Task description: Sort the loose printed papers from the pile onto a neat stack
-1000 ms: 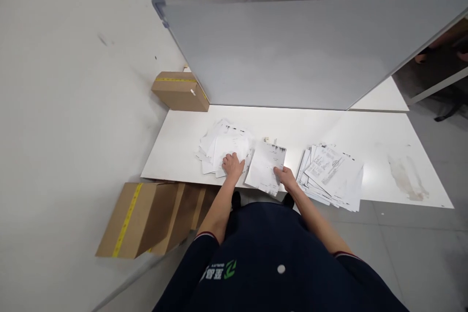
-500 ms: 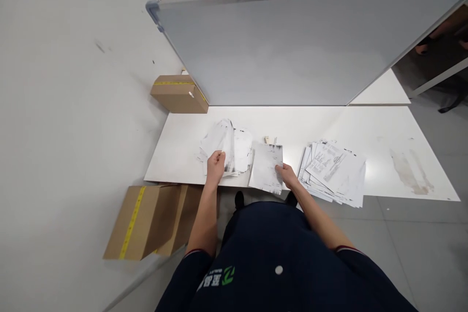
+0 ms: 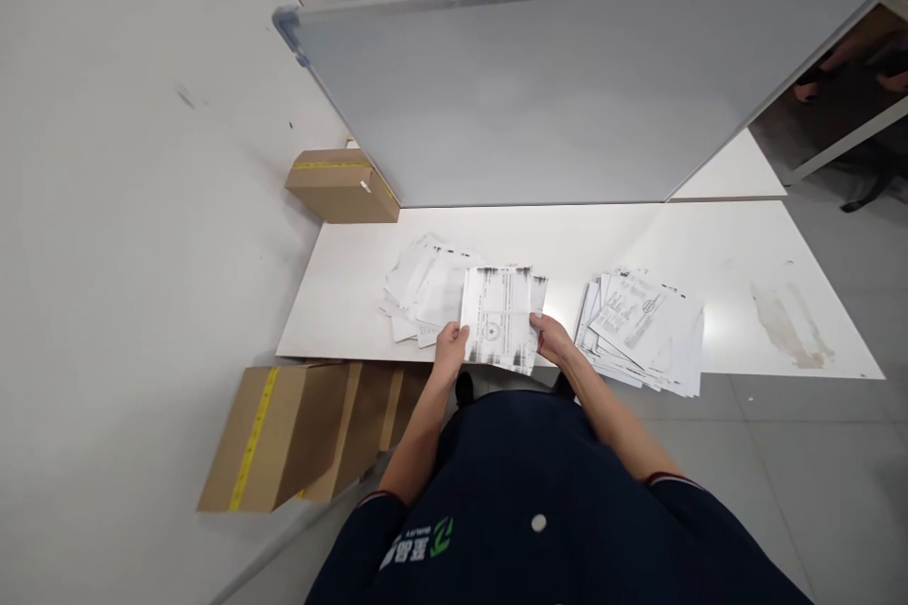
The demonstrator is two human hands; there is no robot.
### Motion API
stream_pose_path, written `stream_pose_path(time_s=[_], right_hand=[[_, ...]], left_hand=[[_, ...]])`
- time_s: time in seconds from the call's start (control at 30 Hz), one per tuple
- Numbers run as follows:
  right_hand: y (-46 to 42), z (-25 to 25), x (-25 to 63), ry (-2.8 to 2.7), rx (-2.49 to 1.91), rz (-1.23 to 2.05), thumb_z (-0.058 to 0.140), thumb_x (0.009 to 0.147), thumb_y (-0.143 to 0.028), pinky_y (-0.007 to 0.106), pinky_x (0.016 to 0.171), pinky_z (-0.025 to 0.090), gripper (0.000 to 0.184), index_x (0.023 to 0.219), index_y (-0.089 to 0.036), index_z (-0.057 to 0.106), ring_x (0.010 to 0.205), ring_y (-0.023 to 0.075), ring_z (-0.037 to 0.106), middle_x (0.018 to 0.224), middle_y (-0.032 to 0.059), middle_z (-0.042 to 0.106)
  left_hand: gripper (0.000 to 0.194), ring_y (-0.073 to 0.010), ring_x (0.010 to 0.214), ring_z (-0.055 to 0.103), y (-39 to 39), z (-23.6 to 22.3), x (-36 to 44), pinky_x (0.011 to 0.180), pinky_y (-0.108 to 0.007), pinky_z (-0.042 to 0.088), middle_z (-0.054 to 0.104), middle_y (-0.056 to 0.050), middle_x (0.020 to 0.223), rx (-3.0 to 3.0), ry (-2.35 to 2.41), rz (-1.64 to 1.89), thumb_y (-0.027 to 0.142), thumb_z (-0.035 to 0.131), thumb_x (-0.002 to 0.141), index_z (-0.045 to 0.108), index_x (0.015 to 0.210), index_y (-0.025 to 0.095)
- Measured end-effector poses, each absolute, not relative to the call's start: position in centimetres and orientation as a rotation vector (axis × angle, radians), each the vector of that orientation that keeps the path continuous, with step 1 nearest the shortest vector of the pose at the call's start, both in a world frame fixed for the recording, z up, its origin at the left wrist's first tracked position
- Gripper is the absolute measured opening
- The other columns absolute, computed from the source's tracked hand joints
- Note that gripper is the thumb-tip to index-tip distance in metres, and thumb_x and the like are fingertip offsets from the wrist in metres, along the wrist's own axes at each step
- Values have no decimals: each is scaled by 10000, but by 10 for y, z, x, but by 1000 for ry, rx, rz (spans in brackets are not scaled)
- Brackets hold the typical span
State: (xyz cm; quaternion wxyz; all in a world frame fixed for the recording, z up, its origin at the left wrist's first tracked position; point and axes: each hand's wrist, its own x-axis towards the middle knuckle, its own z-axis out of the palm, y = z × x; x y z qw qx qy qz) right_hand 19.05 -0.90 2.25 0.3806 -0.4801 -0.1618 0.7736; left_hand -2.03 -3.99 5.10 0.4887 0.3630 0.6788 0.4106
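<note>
A printed paper sheet with a round stamp-like mark lies over other paper in front of me. My left hand pinches its left edge. At the right edge, my right hand is closed on the papers, where another sheet shows from beneath. Left of them, a loose pile of papers is spread on the table. To the right of my right hand lies a second fanned stack of papers, which overhangs the front edge slightly.
The white table runs along a whiteboard standing at its back. A cardboard box sits at the back left corner. More cardboard boxes stand below the left front edge, near the wall.
My left hand has moved right from the left pile, bringing a sheet onto the papers in my right hand. The small pale object behind those papers is now hidden.
</note>
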Motion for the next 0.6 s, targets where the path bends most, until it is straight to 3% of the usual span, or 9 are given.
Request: stream_pose_path(time_s=[0.13,0.27,0.33,0.4,0.5,0.6], right_hand=[[-8,28,193,-566,-1267,1877,519,778,-476,304,668,519,354,948,-172,587,800,205,644,832,72,689],[-7,31,194,-816,-1307,1629,673,638,-389,295,695,492,393,957,-175,589,773,190,625,867,46,683],[-7,32,196,-913,-1331,1577,653,644,-393,308,708,484,377,940,-166,594,774,194,614,874,52,679],[-6,33,198,-1022,-1335,1551,614,675,-403,316,731,475,346,926,-165,600,788,196,606,876,53,675],[-4,35,201,-1179,-1294,1504,575,709,-376,322,788,452,310,943,-176,613,845,198,594,897,43,668],[-2,36,205,-1243,-1312,1426,559,718,-350,346,815,436,306,964,-179,626,884,212,582,897,43,664]], left_hand=[[191,-111,582,514,-40,46,-13,563,-227,389,563,16,629,961,1622,947,353,559,705,489,704,175],[286,-144,690,586,-34,42,-10,649,-271,445,620,-33,758,937,1555,933,313,624,661,489,863,163],[437,-158,779,602,-26,42,-9,703,-289,459,629,-75,887,906,1515,945,313,648,652,459,1015,160],[464,-160,878,590,-17,43,-8,757,-286,452,608,-97,997,927,1443,987,333,628,683,435,1073,170],[298,-146,936,555,-4,44,-3,800,-265,427,590,-71,1001,1026,1365,1047,368,549,749,463,962,178],[206,-122,781,533,1,43,4,718,-243,418,554,-16,810,1154,1418,1044,384,492,789,455,814,183]])
